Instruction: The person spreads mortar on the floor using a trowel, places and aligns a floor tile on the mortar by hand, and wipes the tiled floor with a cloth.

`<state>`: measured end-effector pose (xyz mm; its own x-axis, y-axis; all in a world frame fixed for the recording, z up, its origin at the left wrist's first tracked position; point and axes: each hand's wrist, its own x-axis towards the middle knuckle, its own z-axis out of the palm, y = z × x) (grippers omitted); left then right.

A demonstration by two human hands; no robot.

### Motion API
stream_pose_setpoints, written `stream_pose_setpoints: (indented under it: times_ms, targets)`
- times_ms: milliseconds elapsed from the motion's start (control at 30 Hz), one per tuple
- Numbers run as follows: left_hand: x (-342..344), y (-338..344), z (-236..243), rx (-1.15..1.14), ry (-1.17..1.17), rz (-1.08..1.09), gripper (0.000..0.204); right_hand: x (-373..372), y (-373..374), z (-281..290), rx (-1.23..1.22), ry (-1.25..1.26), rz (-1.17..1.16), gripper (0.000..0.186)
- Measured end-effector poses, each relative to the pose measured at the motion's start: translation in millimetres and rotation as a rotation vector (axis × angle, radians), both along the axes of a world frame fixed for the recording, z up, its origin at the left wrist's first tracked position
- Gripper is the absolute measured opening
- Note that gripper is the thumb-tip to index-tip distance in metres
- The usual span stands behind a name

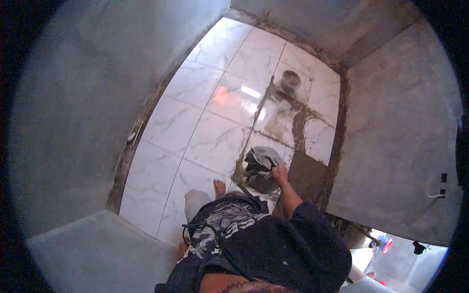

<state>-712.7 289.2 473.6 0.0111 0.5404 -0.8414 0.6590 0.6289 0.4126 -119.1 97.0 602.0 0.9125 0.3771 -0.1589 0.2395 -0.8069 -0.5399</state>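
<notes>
My right hand (279, 174) is closed on the crumpled rim of a grey bag-like container (264, 183). The container stands low over the tiles in front of me, its mouth open and dark inside. I cannot make out what it holds. My left hand does not show. A bare foot (220, 188) and a pale trouser leg (196, 202) are left of the container. White marbled tiles (205, 132) lie under and around it, with grey-brown mortar smeared along the joints on its right.
A round dark bucket (290, 80) stands farther off on the tiles. A bare grey-brown patch of floor (308, 180) lies to the right. Grey plastered walls (93, 107) enclose the floor. White wire (433, 196) pokes from the right wall. Blue and red things (385, 244) show at the lower right.
</notes>
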Motion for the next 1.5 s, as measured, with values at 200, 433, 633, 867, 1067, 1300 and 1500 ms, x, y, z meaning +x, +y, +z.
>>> stream_pose_setpoints:
  times_ms: [200,433,633,867,1067,1300,1500]
  targets:
    - [92.2,69.7,-16.1,-0.103,0.066,-0.332,0.037,57.4,69.0,38.1,0.184,0.108,-0.170,0.047]
    - [224.0,305.3,6.0,-0.228,0.167,-0.255,0.036,86.2,87.4,3.5,-0.024,-0.034,-0.349,0.048]
    - [442.0,638.4,33.0,0.718,-0.009,-0.844,0.041,92.2,108.3,-9.3,-0.399,0.159,-0.436,0.034]
    - [821.8,645.1,214.6,0.503,-0.396,-0.678,0.044,61.7,28.5,-180.0,-0.254,0.033,-0.945,0.020]
    - [884.6,586.3,138.6,0.382,-0.436,-0.897,0.038,176.7,42.2,-226.8,-0.267,0.261,-0.644,0.016]
    - [828.3,556.9,-37.9,0.096,-0.167,-1.416,0.039,509.7,155.0,-59.5,-0.631,0.248,-0.216,0.026]
    - [963.6,605.9,-36.2,0.350,-0.483,-1.899,0.038,729.6,165.6,-19.4,-0.114,0.269,-1.233,0.042]
